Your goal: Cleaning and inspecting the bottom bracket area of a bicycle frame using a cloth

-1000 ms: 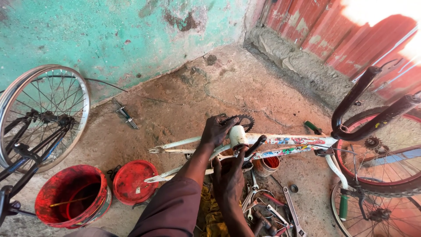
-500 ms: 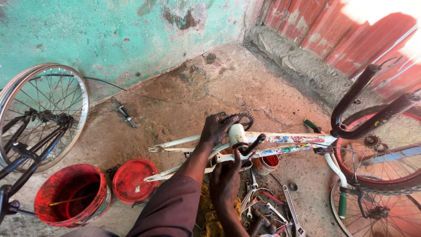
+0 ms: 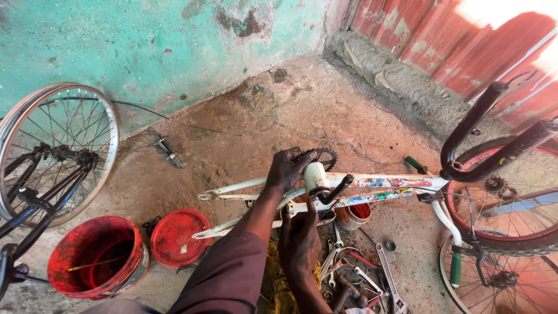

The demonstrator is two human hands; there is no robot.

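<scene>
Left hand (image 3: pixel 286 170) clamped over white bike frame (image 3: pixel 383 183) at bottom-bracket shell, beside chainring (image 3: pixel 323 156). Right hand (image 3: pixel 299 244) below frame, fingers up at crank (image 3: pixel 334 189) area; grip can't be told. Frame lies on concrete floor (image 3: pixel 244 134), spanners (image 3: pixel 372 279) underneath, red bucket (image 3: pixel 96 259) to the left.

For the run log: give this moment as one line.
left hand on chainring | right hand at crank | bike frame on floor

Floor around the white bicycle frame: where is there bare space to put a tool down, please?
Bare concrete lies between the white frame, the turquoise wall and the stone ledge. A smaller patch lies between the spoked wheel and the red lid. It is crowded below the frame, where wrenches lie by the right hand.
</scene>
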